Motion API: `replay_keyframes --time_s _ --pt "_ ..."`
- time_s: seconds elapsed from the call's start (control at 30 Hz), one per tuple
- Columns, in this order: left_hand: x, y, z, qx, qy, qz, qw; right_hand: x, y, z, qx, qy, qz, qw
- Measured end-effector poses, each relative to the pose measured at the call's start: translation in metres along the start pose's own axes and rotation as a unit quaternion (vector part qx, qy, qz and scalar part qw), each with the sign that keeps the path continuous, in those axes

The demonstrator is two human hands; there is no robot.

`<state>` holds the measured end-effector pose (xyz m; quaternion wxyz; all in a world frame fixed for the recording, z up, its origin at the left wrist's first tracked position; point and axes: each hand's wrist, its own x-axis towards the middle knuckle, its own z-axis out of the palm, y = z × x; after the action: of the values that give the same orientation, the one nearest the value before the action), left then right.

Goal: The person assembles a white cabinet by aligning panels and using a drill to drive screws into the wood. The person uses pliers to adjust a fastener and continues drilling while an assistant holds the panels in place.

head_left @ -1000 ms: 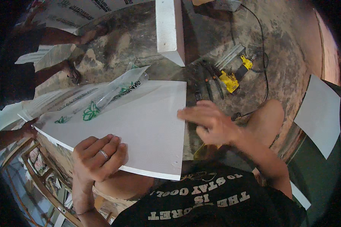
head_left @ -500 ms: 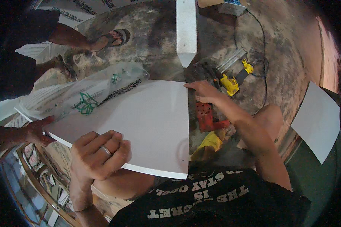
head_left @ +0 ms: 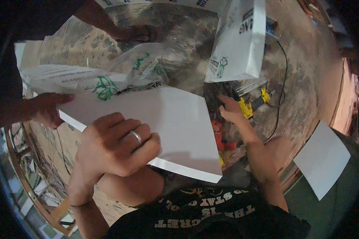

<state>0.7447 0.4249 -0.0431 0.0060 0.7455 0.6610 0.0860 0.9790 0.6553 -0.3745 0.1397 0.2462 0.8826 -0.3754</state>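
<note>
A white board (head_left: 179, 127) lies across in front of me, clear plastic wrap with green print (head_left: 107, 87) bunched over its far left part. My left hand (head_left: 119, 145), with a ring, is closed in a curl over the board's near edge; whatever its fingers hold is hidden. Just beyond the board's right edge is my right hand (head_left: 232, 110), index finger stretched out, apart from the board and holding nothing visible. Another person's hand (head_left: 50, 109) grips the board's left end.
A yellow and black power tool (head_left: 247, 107) and a red tool (head_left: 219, 137) lie on the stained floor, beside a black cord (head_left: 281, 107). A plastic-wrapped white panel (head_left: 239, 47) juts in from the far side. At right lies a white sheet (head_left: 323, 159).
My right hand has let go of the board's far right corner and moved right. The board appears shifted right and tilted, and the far wrapped panel looks turned and nearer.
</note>
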Motion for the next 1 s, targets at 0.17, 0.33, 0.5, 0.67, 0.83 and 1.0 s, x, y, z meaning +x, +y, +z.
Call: replay_keyframes --time_s 0.17,0.33,0.5,0.67,0.83,1.0 --pt "-0.006 0.001 -0.003 0.023 0.025 -0.044 0.998 -0.034 -0.058 -0.096 0.352 0.086 -0.025 0.932" --pt "-0.004 -0.004 0.004 0.0 0.026 -0.027 0.999 -0.149 -0.127 -0.186 0.598 0.129 -0.347 0.711" --pt "0.0 -0.008 0.008 0.007 0.049 -0.028 0.998 -0.149 -0.17 -0.208 0.452 0.148 -0.432 0.766" --pt "-0.001 -0.012 0.007 0.013 0.055 -0.019 0.998 -0.137 -0.188 -0.211 0.395 0.159 -0.442 0.789" --pt "-0.006 -0.011 0.009 0.004 0.066 -0.018 0.998 -0.14 -0.2 -0.214 0.361 0.172 -0.448 0.799" --pt "-0.008 -0.015 0.014 -0.01 0.095 -0.007 0.995 -0.145 -0.208 -0.216 0.332 0.188 -0.444 0.811"
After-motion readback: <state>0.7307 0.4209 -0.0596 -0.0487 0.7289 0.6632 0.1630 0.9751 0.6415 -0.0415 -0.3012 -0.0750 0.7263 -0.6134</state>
